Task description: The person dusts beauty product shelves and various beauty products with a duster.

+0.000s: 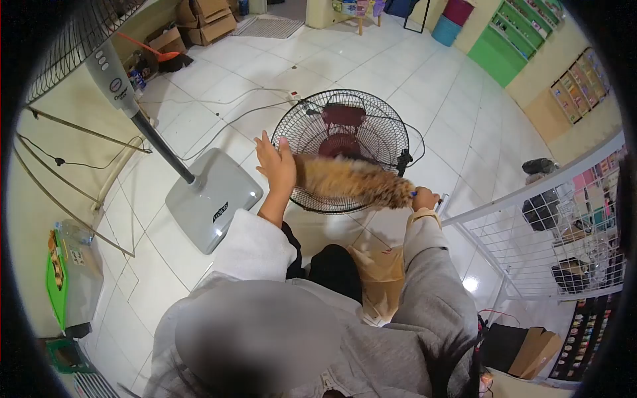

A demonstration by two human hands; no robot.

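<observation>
A fluffy brown-orange feather duster (348,180), partly blurred by motion, stretches across the front of a black wire fan cage (391,123). Its right end is in my right hand (425,198), whose fingers are wrapped round it with a bit of blue showing. My left hand (276,162) is at the duster's other end, fingers spread; the palm seems to touch the feathers. Through the wires I see the fan's dark red parts (344,116). The fan rests on the white tiled floor just ahead of my knees.
On the left stands a second fan with a grey base (213,199). Pale cables (229,126) run over the floor. To the right is a white wire rack (511,252) with goods. Cardboard boxes (207,23) and a broom (174,61) lie at the back left.
</observation>
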